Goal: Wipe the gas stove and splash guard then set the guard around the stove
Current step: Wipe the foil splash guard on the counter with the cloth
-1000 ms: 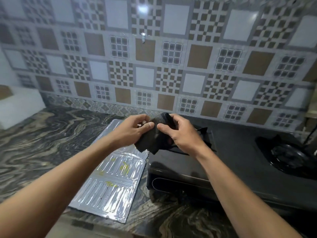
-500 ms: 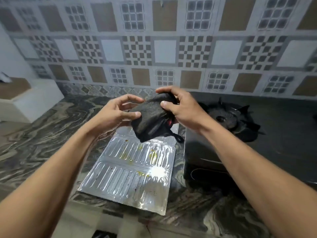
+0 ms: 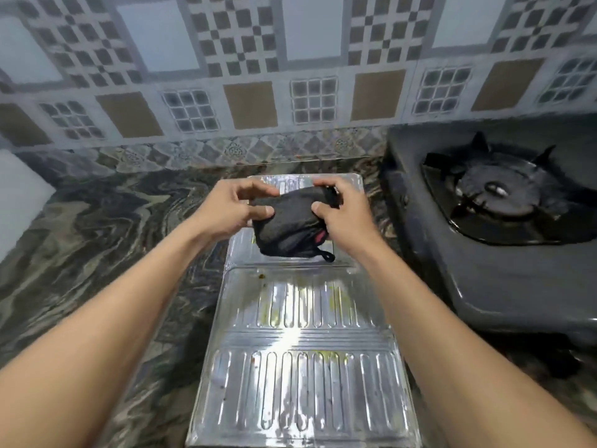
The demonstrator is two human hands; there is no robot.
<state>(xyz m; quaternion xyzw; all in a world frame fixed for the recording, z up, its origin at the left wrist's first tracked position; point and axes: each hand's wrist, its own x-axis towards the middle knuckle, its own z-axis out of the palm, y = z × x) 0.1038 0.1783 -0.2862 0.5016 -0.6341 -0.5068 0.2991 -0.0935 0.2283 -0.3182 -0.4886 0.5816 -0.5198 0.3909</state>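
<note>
black cloth (image 3: 290,221), bunched into a thick wad, sits between both hands above the far half of the splash guard (image 3: 300,367). the left hand (image 3: 226,211) grips the cloth's left end: its thumb (image 3: 263,211) presses on the near face and the curled fingers reach over the top edge. the right hand (image 3: 342,215) grips the right end the same way, with its thumb (image 3: 318,209) on the near face and its fingers hooked over the far edge. neither hand is spread; both are closed round the fabric, with a short span of cloth showing between them. a small black loop and a bit of red hang at the wad's lower right corner. whether the cloth touches the guard beneath cannot be told.

the splash guard lies flat on the marbled countertop (image 3: 97,237). it is a shiny ribbed metal sheet running from the near edge toward the tiled wall (image 3: 258,76), with yellowish and brown spots on its panels. the dark grey gas stove (image 3: 500,270) stands just beside the guard on the right, its black burner (image 3: 497,192) toward the far right. a white block (image 3: 19,198) sits at the left edge.
</note>
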